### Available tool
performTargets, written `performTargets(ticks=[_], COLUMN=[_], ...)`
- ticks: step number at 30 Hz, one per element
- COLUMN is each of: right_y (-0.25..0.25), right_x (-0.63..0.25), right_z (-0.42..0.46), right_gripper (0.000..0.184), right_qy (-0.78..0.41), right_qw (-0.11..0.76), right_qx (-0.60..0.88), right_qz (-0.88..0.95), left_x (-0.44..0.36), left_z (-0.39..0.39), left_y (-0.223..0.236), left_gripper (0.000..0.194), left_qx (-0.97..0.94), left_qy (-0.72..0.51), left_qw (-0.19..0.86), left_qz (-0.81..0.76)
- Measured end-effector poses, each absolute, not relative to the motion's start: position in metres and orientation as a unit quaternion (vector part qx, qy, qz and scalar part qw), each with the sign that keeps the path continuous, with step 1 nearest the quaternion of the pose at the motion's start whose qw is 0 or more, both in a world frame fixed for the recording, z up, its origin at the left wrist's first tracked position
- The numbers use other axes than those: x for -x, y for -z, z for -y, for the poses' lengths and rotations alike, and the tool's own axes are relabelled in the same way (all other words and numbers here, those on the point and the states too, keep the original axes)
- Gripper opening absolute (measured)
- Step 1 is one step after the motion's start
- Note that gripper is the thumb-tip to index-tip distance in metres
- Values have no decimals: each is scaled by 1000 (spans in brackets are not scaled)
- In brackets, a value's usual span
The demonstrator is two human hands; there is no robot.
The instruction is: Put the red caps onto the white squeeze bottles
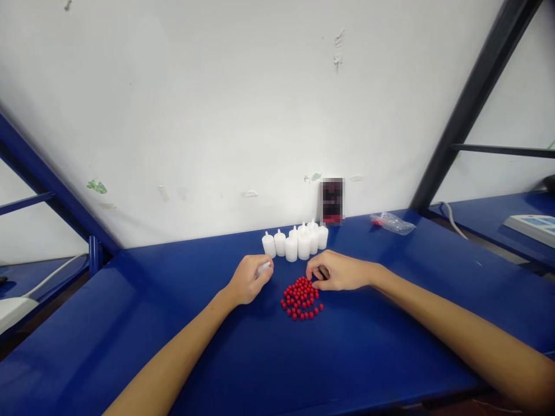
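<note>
My left hand is closed around a small white bottle; only its top part shows between thumb and fingers. To its right, my right hand reaches in from the side, thumb and forefinger curled into a pinch at a red bead on the upper right edge of a loose pile of red beads. The bead is partly hidden by the fingertips. Behind both hands, several white bottles with thin pointed tips stand upright in a cluster.
The blue table meets a white wall. A pixelated dark rectangle leans there, behind the bottles. A clear plastic bag with something red inside lies back right. Slanted posts flank the table, and a white device rests at far right.
</note>
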State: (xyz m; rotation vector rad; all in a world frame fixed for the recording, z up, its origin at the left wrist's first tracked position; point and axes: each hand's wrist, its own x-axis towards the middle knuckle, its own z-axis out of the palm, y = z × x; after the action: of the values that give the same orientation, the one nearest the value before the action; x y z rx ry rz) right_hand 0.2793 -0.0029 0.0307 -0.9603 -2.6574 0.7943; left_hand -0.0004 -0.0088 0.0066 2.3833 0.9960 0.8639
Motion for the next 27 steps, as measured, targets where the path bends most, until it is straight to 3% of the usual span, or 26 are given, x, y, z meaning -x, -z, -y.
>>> performTargets(ticks=[6, 12, 16, 23, 27], right_y=[-29, -30, -32, -28, -28], right_x=[-275, -237, -216, -204, -196], right_z=[5, 19, 22, 22, 25], right_gripper=[8, 8, 7, 10, 10], right_qy=[-293, -293, -257, -300, -253], right_qw=[170, 361, 369, 375, 382], right_qx=[328, 334, 338, 333, 339], right_qz=[882, 820, 827, 811, 822], left_x=[-1, -10, -13, -11, -9], left_z=[7, 8, 8, 6, 3], left_y=[-7, -4, -3, -1, -1], left_gripper=[43, 56, 60, 61, 61], left_qx=[-888, -854, -831, -807, -803], left_qy=[-224, -291, -324, -344, -349], left_qw=[106, 206, 260, 309, 320], left_qz=[-388, -378, -370, -366, -364])
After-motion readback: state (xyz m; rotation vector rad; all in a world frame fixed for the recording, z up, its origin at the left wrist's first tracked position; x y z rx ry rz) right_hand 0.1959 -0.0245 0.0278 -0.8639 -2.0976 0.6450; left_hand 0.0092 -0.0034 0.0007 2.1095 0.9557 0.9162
